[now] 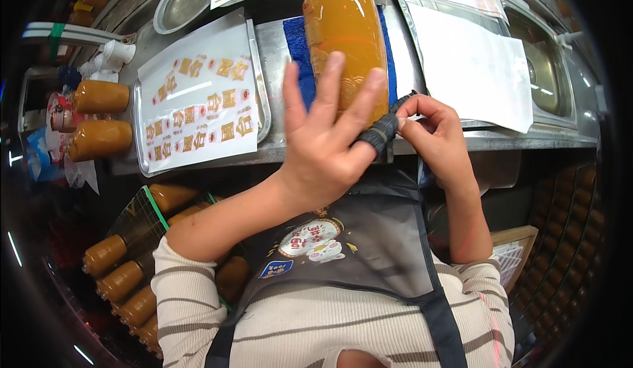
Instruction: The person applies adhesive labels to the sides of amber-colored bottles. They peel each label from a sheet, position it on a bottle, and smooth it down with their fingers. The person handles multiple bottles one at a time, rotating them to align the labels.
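Note:
A large clear bottle (346,31) full of amber-brown liquid lies on a blue cloth (299,45) on the metal counter, its neck pointing away from me. My left hand (323,137) is open over its near end, fingers spread; whether they touch the glass I cannot tell. A black ribbed wrap (381,132) sits around my left thumb. With thumb and forefinger, my right hand (432,134) pinches the wrap's upper end, beside the bottle. To the left, a metal tray (265,114) bears a white sheet (198,97) of gold lettering decals with small red marks.
Two filled bottles (100,140) lie left of the tray. More bottles (122,281) fill a green-edged crate (157,210) below. Blank white paper (471,64) covers a tray at right, beside a sink (541,64). A metal bowl (184,2) stands at far left.

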### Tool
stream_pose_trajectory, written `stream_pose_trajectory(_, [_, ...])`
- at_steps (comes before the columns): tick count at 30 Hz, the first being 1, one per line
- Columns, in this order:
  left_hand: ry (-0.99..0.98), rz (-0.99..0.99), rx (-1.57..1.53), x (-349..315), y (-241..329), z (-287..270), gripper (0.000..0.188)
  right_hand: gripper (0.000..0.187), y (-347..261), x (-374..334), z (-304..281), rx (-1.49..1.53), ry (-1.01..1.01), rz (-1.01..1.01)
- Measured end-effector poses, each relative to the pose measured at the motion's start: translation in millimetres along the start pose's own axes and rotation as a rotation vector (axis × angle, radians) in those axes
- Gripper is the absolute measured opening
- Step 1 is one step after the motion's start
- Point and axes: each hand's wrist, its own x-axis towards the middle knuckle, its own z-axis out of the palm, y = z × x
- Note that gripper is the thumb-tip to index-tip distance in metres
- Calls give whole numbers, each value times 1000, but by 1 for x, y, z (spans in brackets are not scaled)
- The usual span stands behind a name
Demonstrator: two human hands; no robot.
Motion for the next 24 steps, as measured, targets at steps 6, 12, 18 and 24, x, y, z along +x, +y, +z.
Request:
stream_pose_trajectory(6, [157,-181,-94,-7,-17,15,62,8,-1,2,4,-4,-36,-37])
stream_pose_trajectory(12, [127,-289,-257,-45,-17,14,63,8,-3,-2,3,44,-14,-42])
stream_pose_trajectory(18, [68,-299,-253,-80,-7,17,42,5,-12,-6,2,32,-4,-2])
stream_pose_trajectory(24, [63,-257,-206,-60,-5,9,29,6,-7,-4,1,18,16,-13])
